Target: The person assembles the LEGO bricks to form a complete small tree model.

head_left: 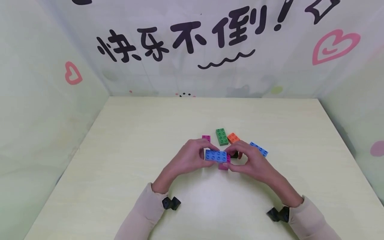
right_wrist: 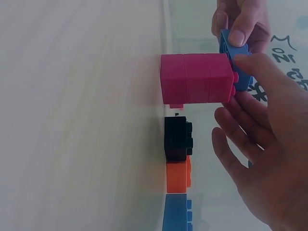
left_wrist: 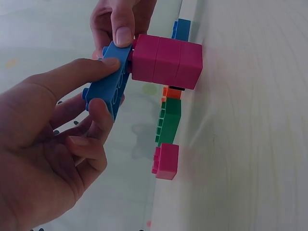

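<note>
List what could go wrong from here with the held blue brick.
1. Poor fit: pink studs show between the pink stack and the held blue brick, so it may seat crooked or pop off.
2. Tipping: the brick overhangs the stack toward the left hand; pressing that end might topple it.
3. Bump: the black brick sits near the stack and the right hand, which could nudge it.

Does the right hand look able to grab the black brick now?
Probably: the black brick sits near the right hand, nothing visible between, but that hand should first release the held blue brick.
</note>
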A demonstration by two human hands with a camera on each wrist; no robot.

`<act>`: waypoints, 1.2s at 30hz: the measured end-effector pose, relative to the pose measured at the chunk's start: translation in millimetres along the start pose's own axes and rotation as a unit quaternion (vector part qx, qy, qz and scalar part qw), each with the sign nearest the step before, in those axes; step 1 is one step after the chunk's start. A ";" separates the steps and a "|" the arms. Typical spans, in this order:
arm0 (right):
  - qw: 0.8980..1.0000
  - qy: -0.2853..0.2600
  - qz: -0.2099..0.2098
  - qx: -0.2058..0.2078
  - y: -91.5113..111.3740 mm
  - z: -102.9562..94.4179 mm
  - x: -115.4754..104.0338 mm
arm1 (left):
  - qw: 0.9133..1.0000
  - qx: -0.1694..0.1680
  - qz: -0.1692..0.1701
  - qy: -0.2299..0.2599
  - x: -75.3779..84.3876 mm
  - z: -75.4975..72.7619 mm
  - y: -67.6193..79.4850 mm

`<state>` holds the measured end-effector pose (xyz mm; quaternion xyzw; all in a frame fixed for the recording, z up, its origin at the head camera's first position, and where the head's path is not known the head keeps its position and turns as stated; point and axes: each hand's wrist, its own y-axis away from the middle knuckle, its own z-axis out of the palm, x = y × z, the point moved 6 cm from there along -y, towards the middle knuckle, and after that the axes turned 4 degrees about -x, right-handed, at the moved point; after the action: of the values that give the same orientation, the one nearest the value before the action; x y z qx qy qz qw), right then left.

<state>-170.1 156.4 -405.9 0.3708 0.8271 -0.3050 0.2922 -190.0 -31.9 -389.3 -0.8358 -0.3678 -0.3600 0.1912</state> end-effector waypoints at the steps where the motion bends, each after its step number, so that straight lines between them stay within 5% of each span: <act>1: 1.000 0.001 0.000 0.000 -0.1 0.2 0.4 | 1.000 0.000 0.001 -0.002 0.0 0.0 -0.2; 9: 1.000 0.018 0.001 -0.002 -1.6 1.5 0.4 | 1.000 -0.001 -0.010 -0.025 2.4 2.5 -1.1; 16: 1.000 0.025 -0.006 0.003 -0.3 1.3 0.0 | 0.996 0.038 0.013 -0.078 5.4 7.3 -7.0; 21: 1.000 0.024 -0.010 -0.009 -1.2 1.6 1.8 | 0.998 0.045 0.049 -0.017 1.5 11.2 -10.5; 29: 1.000 0.014 -0.003 -0.026 -2.5 -0.2 3.8 | 0.996 0.035 0.049 0.060 -10.3 14.7 -11.7; 36: 1.000 0.007 -0.004 -0.028 -1.4 0.4 5.6 | 0.997 0.024 0.050 0.044 -10.0 13.4 -12.0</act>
<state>-174.2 157.8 -409.7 0.3610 0.8391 -0.2803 0.2950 -197.5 -21.0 -405.0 -0.8318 -0.3250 -0.3776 0.2447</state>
